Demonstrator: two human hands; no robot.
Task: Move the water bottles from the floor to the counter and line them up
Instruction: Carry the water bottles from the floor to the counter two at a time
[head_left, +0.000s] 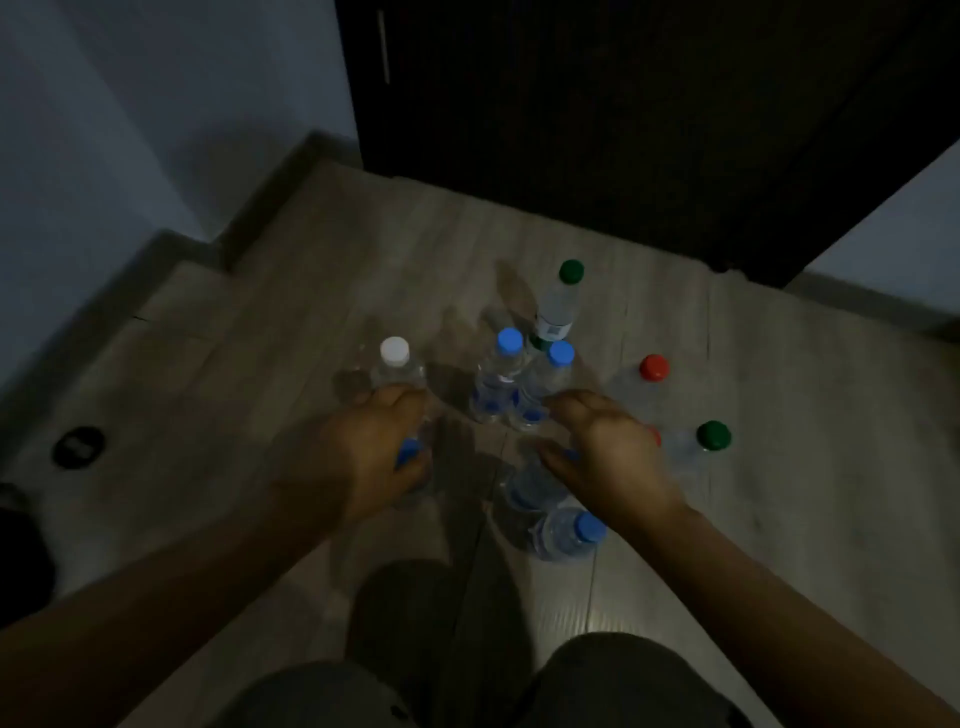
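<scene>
Several clear plastic water bottles stand on the wooden floor. My left hand (374, 447) curls round the neck of a blue-capped bottle (410, 454). A white-capped bottle (395, 358) stands just beyond it. My right hand (602, 452) hovers with fingers spread and bent over another blue-capped bottle (530, 491), whose cap is mostly hidden under the palm. Two blue-capped bottles (501, 374) stand between the hands, a green-capped bottle (561, 301) behind them. A red-capped bottle (647, 376) and a second green-capped bottle (701, 441) stand to the right. One more blue-capped bottle (569, 532) is nearest me.
A dark door (597, 104) closes off the far side, with pale walls (130, 104) and a skirting board to the left. A round black object (78, 447) lies on the floor at left. My knees (597, 686) are at the bottom edge. No counter is in view.
</scene>
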